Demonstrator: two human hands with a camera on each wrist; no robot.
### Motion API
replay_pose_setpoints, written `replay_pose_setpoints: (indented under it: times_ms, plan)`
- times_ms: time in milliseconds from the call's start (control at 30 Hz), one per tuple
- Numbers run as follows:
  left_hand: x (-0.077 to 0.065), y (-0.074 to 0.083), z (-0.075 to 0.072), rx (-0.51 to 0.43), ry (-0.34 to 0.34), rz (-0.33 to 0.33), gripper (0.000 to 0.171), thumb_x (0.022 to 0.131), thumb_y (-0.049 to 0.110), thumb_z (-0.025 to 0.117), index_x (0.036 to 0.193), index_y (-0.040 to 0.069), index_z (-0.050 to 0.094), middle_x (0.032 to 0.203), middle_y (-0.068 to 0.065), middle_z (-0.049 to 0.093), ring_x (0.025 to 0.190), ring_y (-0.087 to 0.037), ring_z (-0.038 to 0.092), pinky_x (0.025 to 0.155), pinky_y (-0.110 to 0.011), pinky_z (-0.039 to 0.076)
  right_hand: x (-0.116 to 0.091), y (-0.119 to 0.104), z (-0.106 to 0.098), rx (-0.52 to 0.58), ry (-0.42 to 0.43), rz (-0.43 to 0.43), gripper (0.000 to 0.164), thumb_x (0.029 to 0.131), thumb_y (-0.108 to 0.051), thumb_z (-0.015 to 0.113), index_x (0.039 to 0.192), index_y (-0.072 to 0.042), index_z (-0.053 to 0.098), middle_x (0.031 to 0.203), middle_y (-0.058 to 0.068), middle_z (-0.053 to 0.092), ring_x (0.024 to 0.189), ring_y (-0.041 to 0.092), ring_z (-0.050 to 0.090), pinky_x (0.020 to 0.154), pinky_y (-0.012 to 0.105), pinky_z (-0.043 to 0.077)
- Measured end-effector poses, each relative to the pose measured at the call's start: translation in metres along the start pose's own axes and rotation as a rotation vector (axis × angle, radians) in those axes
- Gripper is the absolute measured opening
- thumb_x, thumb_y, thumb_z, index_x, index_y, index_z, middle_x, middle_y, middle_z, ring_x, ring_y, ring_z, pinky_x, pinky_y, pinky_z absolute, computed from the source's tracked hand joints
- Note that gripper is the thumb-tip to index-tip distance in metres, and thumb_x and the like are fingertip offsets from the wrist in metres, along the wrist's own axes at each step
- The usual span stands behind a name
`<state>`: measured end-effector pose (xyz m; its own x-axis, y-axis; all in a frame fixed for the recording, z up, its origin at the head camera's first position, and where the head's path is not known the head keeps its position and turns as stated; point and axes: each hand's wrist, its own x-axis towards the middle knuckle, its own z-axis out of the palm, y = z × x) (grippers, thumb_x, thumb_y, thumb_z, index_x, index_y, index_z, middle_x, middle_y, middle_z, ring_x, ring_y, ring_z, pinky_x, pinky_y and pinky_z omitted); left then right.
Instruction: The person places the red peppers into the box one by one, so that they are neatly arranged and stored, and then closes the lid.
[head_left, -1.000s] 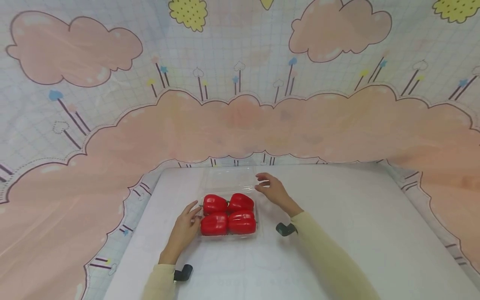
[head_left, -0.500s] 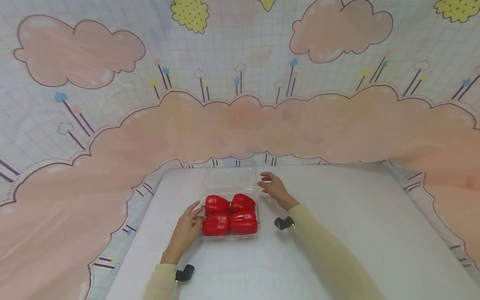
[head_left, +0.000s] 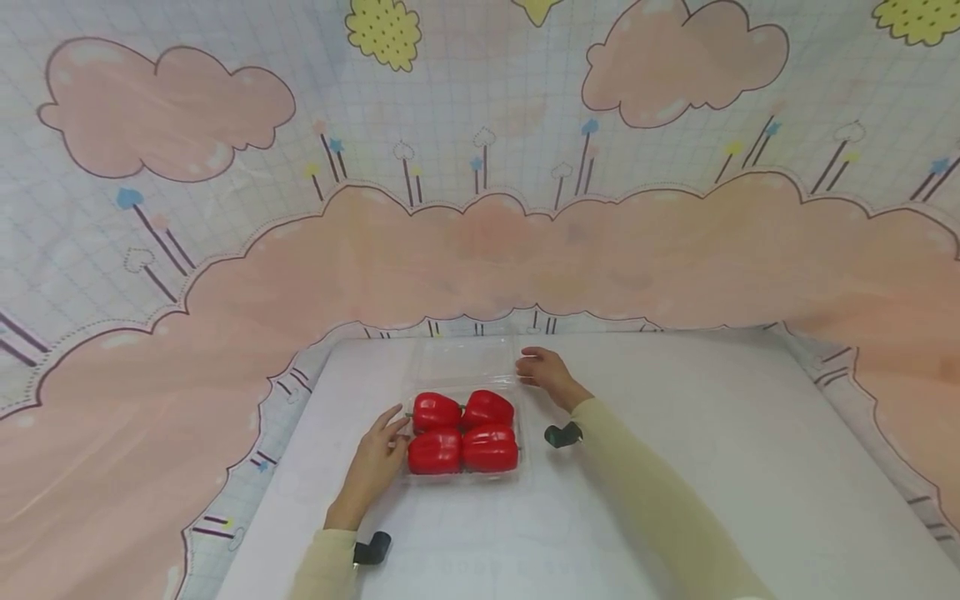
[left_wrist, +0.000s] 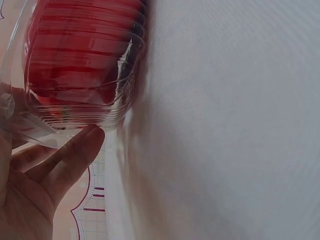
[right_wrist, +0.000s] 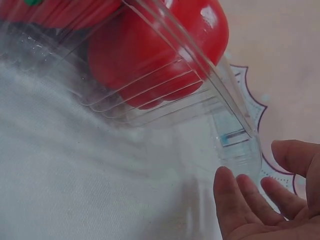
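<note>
Several red bell peppers (head_left: 489,448) sit in two rows in a clear plastic clamshell box (head_left: 468,477). The box's hinged lid (head_left: 465,360) lies folded back on its far side. At the box's left wall is my left hand (head_left: 375,458); its fairly straight fingers (left_wrist: 82,150) touch the ribbed plastic below the rim in the left wrist view. My right hand (head_left: 549,373) is beside the right edge of the lid, fingers slightly bent and thumb apart. The right wrist view shows its fingertips (right_wrist: 225,182) close to the lid's corner; contact is unclear.
The box stands on a white table (head_left: 690,433). Behind it hangs a pink cloud-patterned cloth (head_left: 600,258), which also comes down along both sides. A dark wrist-worn piece (head_left: 562,435) sits by the right cuff, another dark piece (head_left: 372,548) by the left.
My right hand has shifted slightly toward the lid, and its fingers have drawn closer together. The left hand keeps its place at the box. The whole head view has drifted a little.
</note>
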<state>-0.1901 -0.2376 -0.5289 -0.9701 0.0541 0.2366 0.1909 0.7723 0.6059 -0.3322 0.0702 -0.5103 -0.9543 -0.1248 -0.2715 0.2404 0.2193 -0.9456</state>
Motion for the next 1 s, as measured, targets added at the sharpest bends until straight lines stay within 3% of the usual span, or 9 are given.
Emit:
replay_pose_setpoints:
  times_ms: [267,567,1000]
  plan:
    - [-0.0001,-0.0004,0.0019,-0.001,0.009,-0.005,0.038,0.094,0.009,0.056,0.13,0.001,0.062,0.149,-0.012,0.048,0.103,-0.028,0.071,0.086,-0.04,0.06,0.0016,0.0006,0.0014,0.011,0.005,0.027,0.051,0.097,-0.019,0.059,0.145,-0.008,0.044,0.135,0.017,0.059,0.121,0.029,0.062,0.108,0.042,0.049]
    - [-0.0007,-0.0006,0.0018,-0.005,0.025,0.022,0.036,0.093,0.006,0.056,0.128,0.0,0.063,0.148,-0.013,0.05,0.1,-0.027,0.072,0.083,-0.038,0.061,0.0024,0.0047,-0.0011,-0.007,0.001,0.073,0.049,0.095,-0.021,0.062,0.142,-0.011,0.05,0.129,0.013,0.064,0.105,0.021,0.068,0.108,0.041,0.049]
    - [-0.0016,-0.0014,0.0016,-0.013,0.026,0.012,0.037,0.092,0.007,0.058,0.128,0.0,0.063,0.148,-0.011,0.049,0.1,-0.026,0.072,0.082,-0.036,0.061,0.0009,0.0075,-0.0033,0.026,-0.004,0.053,0.047,0.096,-0.021,0.061,0.141,-0.013,0.051,0.13,0.011,0.064,0.11,0.022,0.067,0.108,0.041,0.049]
